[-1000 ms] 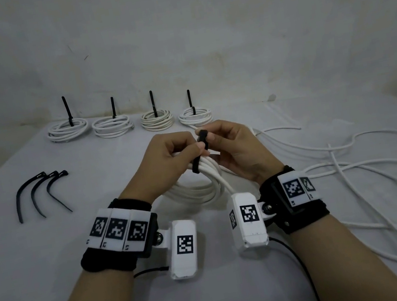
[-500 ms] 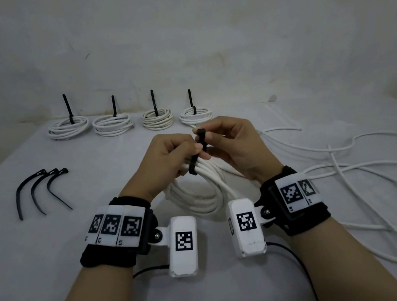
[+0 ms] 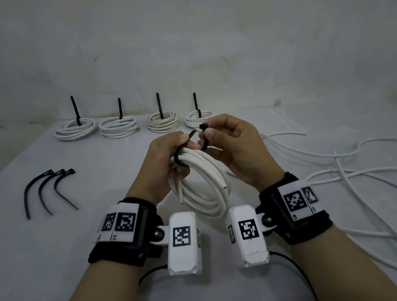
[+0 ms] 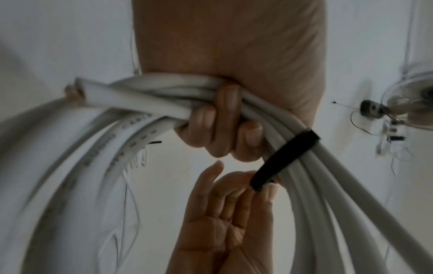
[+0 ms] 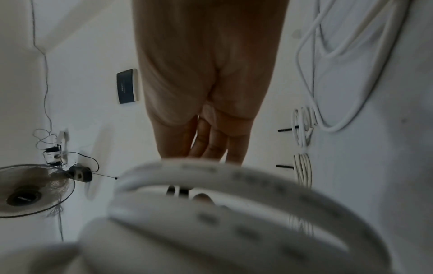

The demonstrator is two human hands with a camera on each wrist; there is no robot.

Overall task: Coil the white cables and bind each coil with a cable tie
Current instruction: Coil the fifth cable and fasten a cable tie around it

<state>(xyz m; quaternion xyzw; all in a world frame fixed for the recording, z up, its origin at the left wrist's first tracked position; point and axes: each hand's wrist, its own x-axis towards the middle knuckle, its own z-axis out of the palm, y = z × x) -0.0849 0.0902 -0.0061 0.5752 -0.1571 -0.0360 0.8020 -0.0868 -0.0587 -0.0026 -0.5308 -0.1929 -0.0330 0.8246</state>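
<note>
The left hand (image 3: pixel 167 161) curls round a bundled white coil (image 3: pixel 204 189) held above the table (image 3: pixel 51 255), while the right hand (image 3: pixel 233 144) pinches the head of the black cable tie (image 3: pixel 180 153) looped round the strands. The cable looks stiff and springy, likely to unwind, so it is best gripped beside the tie; the thin tail needs fingertip control.

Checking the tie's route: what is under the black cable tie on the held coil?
Under the black cable tie run the bundled strands of the white cable coil, gripped by the left hand; the right hand pinches its head. Its far side is hidden.
</note>
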